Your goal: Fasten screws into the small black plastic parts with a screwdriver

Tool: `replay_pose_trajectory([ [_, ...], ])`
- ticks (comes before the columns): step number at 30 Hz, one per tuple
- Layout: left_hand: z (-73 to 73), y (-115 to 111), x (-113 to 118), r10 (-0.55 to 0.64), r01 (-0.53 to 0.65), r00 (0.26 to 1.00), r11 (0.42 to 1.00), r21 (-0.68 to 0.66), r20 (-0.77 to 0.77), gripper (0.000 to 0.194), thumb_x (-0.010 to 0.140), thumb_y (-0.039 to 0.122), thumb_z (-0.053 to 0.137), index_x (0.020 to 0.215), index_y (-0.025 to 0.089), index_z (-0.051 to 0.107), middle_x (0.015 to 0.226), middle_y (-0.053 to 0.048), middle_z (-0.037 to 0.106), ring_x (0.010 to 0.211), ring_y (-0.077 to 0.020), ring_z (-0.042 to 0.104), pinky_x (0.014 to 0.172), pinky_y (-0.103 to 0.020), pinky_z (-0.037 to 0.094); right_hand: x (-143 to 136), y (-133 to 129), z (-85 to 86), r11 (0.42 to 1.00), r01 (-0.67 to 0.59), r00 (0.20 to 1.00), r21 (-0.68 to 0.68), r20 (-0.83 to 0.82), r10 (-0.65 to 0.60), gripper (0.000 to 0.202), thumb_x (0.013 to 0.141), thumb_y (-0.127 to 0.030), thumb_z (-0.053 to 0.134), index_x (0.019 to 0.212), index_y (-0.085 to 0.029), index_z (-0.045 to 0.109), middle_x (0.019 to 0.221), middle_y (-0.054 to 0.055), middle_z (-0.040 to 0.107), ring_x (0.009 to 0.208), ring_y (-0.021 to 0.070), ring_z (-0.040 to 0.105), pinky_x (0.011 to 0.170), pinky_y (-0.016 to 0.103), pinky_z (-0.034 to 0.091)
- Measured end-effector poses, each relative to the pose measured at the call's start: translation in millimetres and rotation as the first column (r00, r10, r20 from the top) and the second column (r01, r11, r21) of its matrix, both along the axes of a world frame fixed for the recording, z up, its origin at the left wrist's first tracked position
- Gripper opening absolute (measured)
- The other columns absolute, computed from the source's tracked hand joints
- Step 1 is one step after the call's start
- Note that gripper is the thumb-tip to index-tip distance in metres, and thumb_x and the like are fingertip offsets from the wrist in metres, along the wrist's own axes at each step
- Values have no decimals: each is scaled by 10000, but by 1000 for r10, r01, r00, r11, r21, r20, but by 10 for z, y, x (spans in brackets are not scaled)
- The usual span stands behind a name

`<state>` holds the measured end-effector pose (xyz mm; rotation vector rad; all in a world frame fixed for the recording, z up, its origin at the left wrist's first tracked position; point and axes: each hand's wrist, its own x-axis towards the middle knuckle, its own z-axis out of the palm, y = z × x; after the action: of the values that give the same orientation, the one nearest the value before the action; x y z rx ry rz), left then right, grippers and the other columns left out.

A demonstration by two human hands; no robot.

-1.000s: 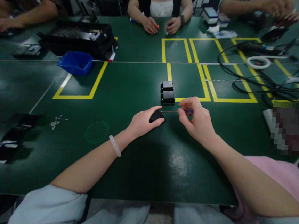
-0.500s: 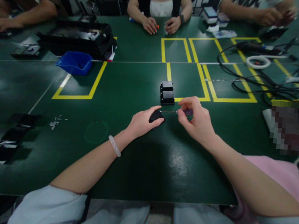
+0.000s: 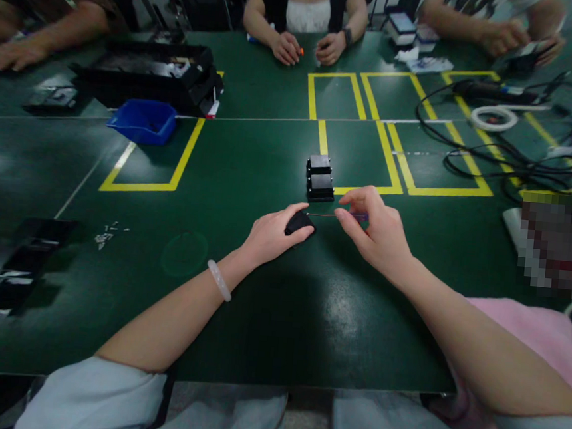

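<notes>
My left hand (image 3: 277,234) grips a small black block (image 3: 297,223) on the green table, thumb and fingers on either side of it. In my right hand (image 3: 372,225) is a thin screwdriver (image 3: 322,215), held level by its purple handle between thumb and fingers. Its tip meets the block's upper right edge. Just beyond stand two black blocks (image 3: 320,177) with small screws sticking out at their sides. To the left lies a scatter of small screws (image 3: 106,235).
A blue bin (image 3: 144,122) sits before stacked black trays (image 3: 143,72). Flat dark pieces (image 3: 24,258) lie at left. Black cables (image 3: 501,153) and a white ring (image 3: 493,118) are at right. Pink cloth (image 3: 520,335) lies near my right forearm. Three people sit opposite.
The fingers of my right hand have shifted slightly on the screwdriver's handle, while my left hand and the block stay put. Across the table, the person at right has moved their hands.
</notes>
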<state>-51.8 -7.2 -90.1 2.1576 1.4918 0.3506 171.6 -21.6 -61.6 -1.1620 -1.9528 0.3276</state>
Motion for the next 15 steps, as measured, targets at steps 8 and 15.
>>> replay_pose_trajectory([
  [8, -9, 5, -2, -3, 3, 1000, 1000, 3, -2, 622, 940, 582, 480, 1474, 264, 489, 1213, -76, 714, 1054, -286, 689, 899, -394, 504, -9, 3, -2, 1000, 27, 1000, 10, 12, -28, 121, 891, -252, 572, 1006, -233, 539, 776, -10, 597, 658, 155, 596, 655, 290, 453],
  [15, -14, 7, 4, -7, 7, 1000, 1000, 8, 5, 614, 940, 578, 484, 1467, 264, 496, 1255, -78, 699, 1083, -290, 680, 918, -402, 497, 6, 2, -7, 1000, 0, 1000, -14, 9, 0, 130, 943, -352, 556, 987, -230, 546, 817, 5, 619, 709, 163, 617, 690, 300, 461],
])
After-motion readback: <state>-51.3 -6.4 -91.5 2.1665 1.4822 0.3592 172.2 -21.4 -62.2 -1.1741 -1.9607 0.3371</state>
